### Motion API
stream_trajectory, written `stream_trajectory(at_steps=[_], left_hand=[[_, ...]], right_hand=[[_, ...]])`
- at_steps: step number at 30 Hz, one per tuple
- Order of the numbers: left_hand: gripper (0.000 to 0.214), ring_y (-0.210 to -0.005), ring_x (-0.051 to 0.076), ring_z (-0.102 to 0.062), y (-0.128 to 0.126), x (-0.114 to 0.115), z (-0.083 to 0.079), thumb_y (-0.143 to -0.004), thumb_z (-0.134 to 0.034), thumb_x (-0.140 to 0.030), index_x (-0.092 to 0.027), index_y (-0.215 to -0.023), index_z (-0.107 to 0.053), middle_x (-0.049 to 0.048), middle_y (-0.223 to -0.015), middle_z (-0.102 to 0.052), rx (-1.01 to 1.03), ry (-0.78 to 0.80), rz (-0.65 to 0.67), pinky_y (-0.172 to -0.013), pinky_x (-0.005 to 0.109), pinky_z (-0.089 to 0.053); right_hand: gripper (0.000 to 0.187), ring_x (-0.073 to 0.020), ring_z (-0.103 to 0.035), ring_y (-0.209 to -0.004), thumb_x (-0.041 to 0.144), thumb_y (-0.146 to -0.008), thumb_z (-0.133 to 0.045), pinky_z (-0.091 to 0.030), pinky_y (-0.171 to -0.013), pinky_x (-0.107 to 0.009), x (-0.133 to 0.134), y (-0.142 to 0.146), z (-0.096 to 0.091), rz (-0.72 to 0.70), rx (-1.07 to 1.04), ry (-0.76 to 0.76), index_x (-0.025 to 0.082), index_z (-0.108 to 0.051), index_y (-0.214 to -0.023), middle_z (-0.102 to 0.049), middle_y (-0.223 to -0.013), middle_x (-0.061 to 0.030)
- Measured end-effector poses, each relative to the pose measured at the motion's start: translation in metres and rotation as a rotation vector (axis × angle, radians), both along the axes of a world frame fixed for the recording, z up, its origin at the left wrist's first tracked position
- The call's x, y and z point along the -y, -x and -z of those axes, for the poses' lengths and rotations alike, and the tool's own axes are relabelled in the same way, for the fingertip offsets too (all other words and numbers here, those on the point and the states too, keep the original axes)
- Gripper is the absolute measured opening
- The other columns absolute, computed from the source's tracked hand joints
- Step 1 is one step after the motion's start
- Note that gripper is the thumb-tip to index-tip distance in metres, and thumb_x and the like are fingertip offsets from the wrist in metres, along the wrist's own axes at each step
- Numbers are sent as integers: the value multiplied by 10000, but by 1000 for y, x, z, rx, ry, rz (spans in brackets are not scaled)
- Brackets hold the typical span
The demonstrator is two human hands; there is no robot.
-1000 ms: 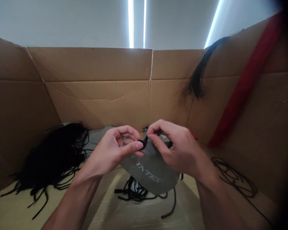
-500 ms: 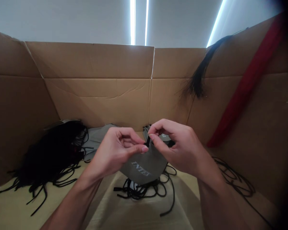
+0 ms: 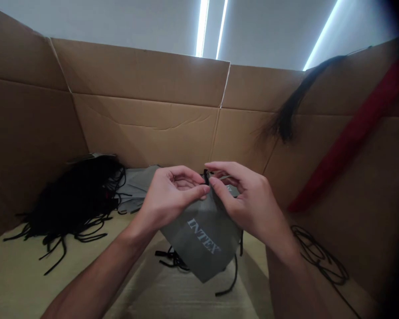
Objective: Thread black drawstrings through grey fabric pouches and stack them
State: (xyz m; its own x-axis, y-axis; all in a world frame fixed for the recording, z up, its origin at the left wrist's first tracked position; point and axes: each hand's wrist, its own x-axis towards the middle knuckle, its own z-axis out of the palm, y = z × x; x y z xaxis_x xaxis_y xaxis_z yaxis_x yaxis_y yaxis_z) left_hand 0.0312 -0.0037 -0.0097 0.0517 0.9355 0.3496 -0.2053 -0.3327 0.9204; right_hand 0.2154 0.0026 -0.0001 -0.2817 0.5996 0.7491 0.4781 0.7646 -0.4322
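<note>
A grey drawstring pouch (image 3: 208, 235) printed INTEX hangs below my hands, tilted with one corner pointing down. My left hand (image 3: 171, 192) pinches a short black cord (image 3: 206, 176) at the pouch's top between thumb and forefinger. At the other side of that cord, my right hand (image 3: 244, 190) is curled round the upper right of the pouch. Its thumb rests against the fabric, and its forefinger tip lies just above the cord's end. The other fingers of this hand are partly hidden behind the pouch.
Left of my hands lies a heap of black cords (image 3: 76, 199), beside grey pouches (image 3: 134, 184). Loose cord (image 3: 319, 254) coils at the right. Cardboard walls (image 3: 146, 115) surround the work surface (image 3: 113, 266); a black strand bundle (image 3: 287, 119) and a red strip (image 3: 349, 141) hang on the right wall.
The pouch has risen and tilted, so more of its front shows and it covers some of the cords below. My right fingertips have parted slightly around the cord's end. The camera view has tilted.
</note>
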Motion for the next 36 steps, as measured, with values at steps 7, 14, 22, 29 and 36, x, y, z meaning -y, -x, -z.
stream_trajectory(at_steps=[7, 14, 22, 29, 36], left_hand=[[353, -676, 139, -745, -3, 0, 2, -536, -1013, -126, -133, -768, -747, 23, -736, -784, 49, -40, -53, -669, 204, -611], [376, -730, 132, -731, -6, 7, 1, -585, -976, -119, -152, -858, -719, 11, -801, -765, 72, -102, -37, -722, 220, -630], [323, -742, 119, -729, 0, 1, 2, -673, -867, -114, -171, -830, -591, 26, -865, -767, 123, -134, 0, -721, 223, -598], [272, -828, 145, -739, -6, -6, 8, -737, -811, -115, -183, -822, -562, 19, -846, -728, 35, -230, -138, -782, 247, -611], [269, -850, 178, -774, -6, -11, 15, -802, -816, -176, -195, -861, -554, 22, -852, -734, -24, -251, -210, -784, 280, -622]], right_hand=[[124, -205, -815, -887, 258, -929, -789, -651, -807, -325, 3, 9, 4, -11, -170, 88, 247, -789, -1053, -850, -986, -19], [38, -190, -793, -838, 234, -924, -795, -647, -777, -317, 7, 15, 7, -1, -293, 58, 249, -812, -954, -837, -916, -10], [127, -239, -803, -968, 274, -993, -720, -646, -881, -399, 7, 22, 12, 71, -253, 30, 258, -838, -1038, -853, -1057, -58], [159, -228, -801, -994, 234, -1009, -693, -622, -897, -382, -4, 12, 13, 35, -102, 93, 247, -838, -1072, -858, -1091, -54], [153, -230, -798, -959, 237, -1001, -685, -614, -887, -384, -3, 11, 8, 76, 32, 85, 233, -812, -1086, -853, -1097, -65]])
